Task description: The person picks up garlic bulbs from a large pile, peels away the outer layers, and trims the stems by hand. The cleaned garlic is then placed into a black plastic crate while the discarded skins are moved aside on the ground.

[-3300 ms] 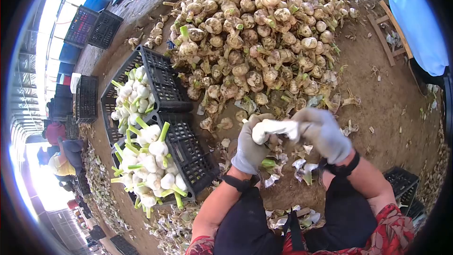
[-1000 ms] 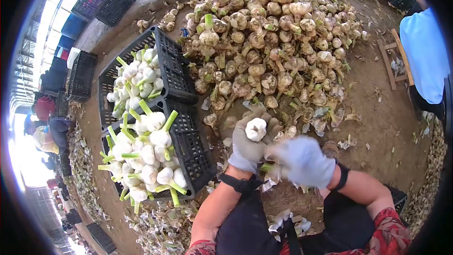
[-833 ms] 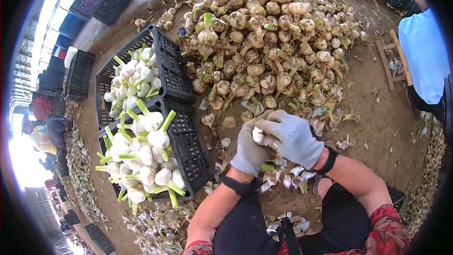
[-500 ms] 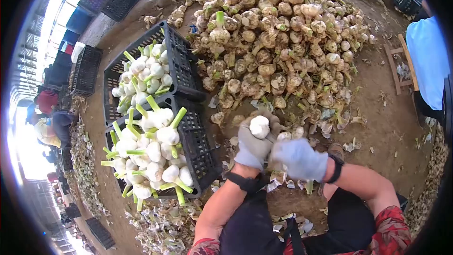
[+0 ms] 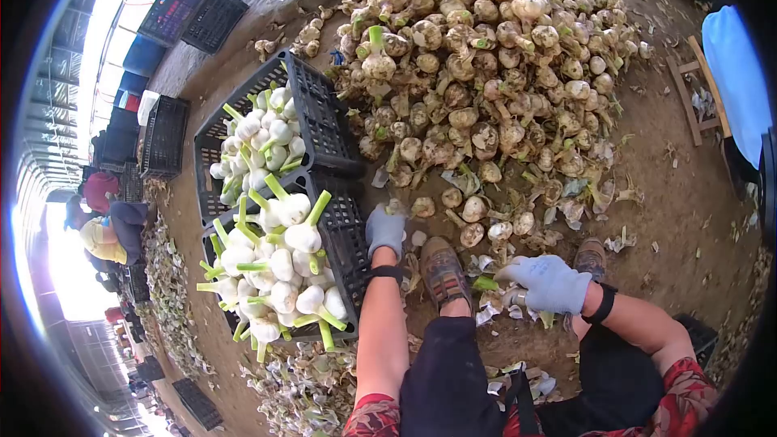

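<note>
Crates (image 5: 322,117) side by side, white garlic (image 5: 282,265) in both, nearer one heaped past rim. My left hand (image 5: 385,228) beside it, fingers' opening and hold unclear; right hand (image 5: 552,283) curled near peelings (image 5: 489,307), hold unclear.

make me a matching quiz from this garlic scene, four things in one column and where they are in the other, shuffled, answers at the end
Things
1. white garlic bulbs
2. brownish garlic heap
3. left hand
4. light blue cloth

Places
A. on the dirt floor, beyond the hands
B. at the right edge of the view
C. in the black crates
D. close beside the nearer crate

Right pairs: 1-C, 2-A, 3-D, 4-B
</note>
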The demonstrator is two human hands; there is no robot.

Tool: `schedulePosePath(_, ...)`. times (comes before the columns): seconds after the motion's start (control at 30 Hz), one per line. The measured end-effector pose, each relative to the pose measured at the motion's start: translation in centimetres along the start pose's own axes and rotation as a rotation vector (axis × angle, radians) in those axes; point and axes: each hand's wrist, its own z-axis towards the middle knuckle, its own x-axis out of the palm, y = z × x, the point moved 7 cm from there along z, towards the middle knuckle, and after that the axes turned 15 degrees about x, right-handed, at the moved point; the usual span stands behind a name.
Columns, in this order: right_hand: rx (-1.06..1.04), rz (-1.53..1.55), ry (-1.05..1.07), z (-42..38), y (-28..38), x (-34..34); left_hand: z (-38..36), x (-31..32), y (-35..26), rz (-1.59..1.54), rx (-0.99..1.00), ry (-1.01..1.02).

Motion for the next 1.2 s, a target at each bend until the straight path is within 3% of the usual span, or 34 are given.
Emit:
schedulePosePath(0.03,0.013,0.010,0.007,0.0,-0.2,0.1,-0.3,1.1,1.4,-0.263,-0.083,-0.041)
schedulePosePath(0.13,0.030,0.295,-0.251,0.2,-1.9,-1.3,-1.9,2.3,1.3,-1.138,-0.298,-0.100)
schedulePosePath(0.23,0.032,0.499,-0.490,-0.2,-2.1,-4.8,-5.3,0.6,-8.0,-1.738,-0.304,0.225)
schedulePosePath(0.3,-0.043,0.438,-0.713,-1.1,-0.5,-7.7,-7.0,-0.3,-13.8,-1.650,-0.025,0.418)
schedulePosePath(0.37,0.022,0.501,-0.726,-0.8,-1.1,-8.7,-8.3,-1.1,-19.8,-1.569,0.040,0.450)
schedulePosePath(0.4,0.068,0.536,-0.746,-0.7,-1.6,-9.1,-8.4,-0.8,-20.8,-1.307,0.187,0.500)
schedulePosePath(0.43,0.106,0.574,-0.764,-0.4,-2.5,-9.2,-9.2,-0.5,-22.4,-1.295,0.198,0.561)
schedulePosePath(0.47,0.117,0.796,-0.786,0.0,-3.7,-9.0,-9.3,-0.2,-22.9,-1.261,0.282,0.523)
schedulePosePath(0.57,0.187,1.246,-0.459,0.9,-5.7,-8.0,-10.3,-0.1,-23.7,-1.181,0.390,0.496)
schedulePosePath(0.63,0.189,1.235,-0.420,0.7,-5.5,-7.9,-10.9,0.1,-23.9,-1.009,0.537,0.379)
schedulePosePath(0.67,0.205,1.261,-0.392,0.7,-5.3,-7.6,-11.0,-0.2,-23.7,-0.897,0.537,0.356)
schedulePosePath(0.77,0.211,1.333,-0.230,1.2,-5.8,-6.6,-11.5,0.9,-22.8,-1.144,0.447,0.463)
schedulePosePath(0.87,0.207,1.291,-0.153,0.7,-6.1,-7.1,-13.0,0.5,-23.7,-1.466,0.174,0.699)
schedulePosePath(0.93,0.202,1.117,-0.209,0.2,-5.9,-8.4,-12.3,0.4,-23.6,-1.362,0.282,0.607)
schedulePosePath(1.03,0.171,1.292,-0.102,-0.5,-5.5,-9.0,-11.2,0.4,-23.2,-1.140,0.432,0.462)
schedulePosePath(1.07,0.167,1.220,-0.116,-0.3,-5.6,-9.2,-10.9,0.2,-23.2,-1.054,0.478,0.413)
schedulePosePath(1.17,0.090,1.063,-0.315,0.5,-5.3,-9.4,-11.0,-1.2,-24.4,-0.917,0.629,0.332)
schedulePosePath(1.2,0.115,1.128,-0.312,0.0,-4.8,-9.5,-11.1,-0.8,-24.1,-1.014,0.537,0.383)
